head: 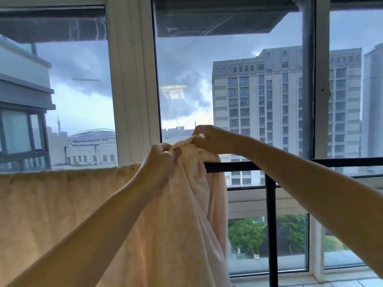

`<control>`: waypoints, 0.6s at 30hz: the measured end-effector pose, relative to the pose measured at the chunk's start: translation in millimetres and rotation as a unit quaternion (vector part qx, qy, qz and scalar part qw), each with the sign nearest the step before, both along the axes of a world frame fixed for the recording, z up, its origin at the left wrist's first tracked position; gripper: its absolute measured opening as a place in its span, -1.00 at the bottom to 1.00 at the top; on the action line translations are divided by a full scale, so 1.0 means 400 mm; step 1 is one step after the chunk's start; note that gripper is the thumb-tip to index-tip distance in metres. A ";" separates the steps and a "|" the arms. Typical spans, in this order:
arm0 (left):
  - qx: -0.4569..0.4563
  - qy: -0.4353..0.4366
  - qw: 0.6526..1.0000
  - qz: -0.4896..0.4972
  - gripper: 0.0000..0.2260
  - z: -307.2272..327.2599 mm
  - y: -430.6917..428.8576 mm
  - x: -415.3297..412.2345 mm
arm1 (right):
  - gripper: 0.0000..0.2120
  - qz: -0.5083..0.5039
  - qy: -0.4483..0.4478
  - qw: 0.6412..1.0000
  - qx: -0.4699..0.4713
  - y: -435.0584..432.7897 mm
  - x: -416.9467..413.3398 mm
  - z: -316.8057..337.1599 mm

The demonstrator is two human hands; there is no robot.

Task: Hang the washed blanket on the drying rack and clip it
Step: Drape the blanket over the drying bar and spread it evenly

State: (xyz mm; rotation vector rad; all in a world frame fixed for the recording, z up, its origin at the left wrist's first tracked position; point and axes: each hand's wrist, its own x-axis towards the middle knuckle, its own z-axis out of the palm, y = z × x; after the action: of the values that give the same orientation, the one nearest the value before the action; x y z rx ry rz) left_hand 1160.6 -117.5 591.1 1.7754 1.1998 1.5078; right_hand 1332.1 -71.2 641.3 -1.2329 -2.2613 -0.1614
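A pale peach blanket hangs over the black drying rack's top bar, covering its left half down past the bottom of the view. My left hand grips a bunched fold of the blanket just above the bar. My right hand pinches the blanket's raised edge a little higher and to the right. Between the two hands the cloth is pulled up into a ridge. No clip is visible.
The rack's bare bar runs right to the frame edge, with a black upright post below it. Large windows with white frames stand close behind the rack. A tiled floor shows at the lower right.
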 end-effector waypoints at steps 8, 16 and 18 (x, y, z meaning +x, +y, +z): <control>0.047 0.083 0.988 0.117 -0.90 -0.040 0.034 -0.112 | -0.65 -0.061 -0.037 0.997 0.042 0.056 -0.046 -0.021; 0.002 0.045 0.986 0.161 -0.67 -0.008 0.050 -0.159 | -0.96 0.071 -0.009 0.994 0.081 -0.030 -0.083 -0.099; -0.043 0.018 0.989 0.139 -0.71 0.011 0.048 -0.161 | -0.86 0.105 -0.011 0.990 0.093 -0.050 -0.084 -0.122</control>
State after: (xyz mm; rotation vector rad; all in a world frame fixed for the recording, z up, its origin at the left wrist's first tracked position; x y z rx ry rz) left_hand 1096.3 -98.4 595.4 1.6369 1.5582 1.5540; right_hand 1298.4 -91.2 592.5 -0.8947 -2.3173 -0.3003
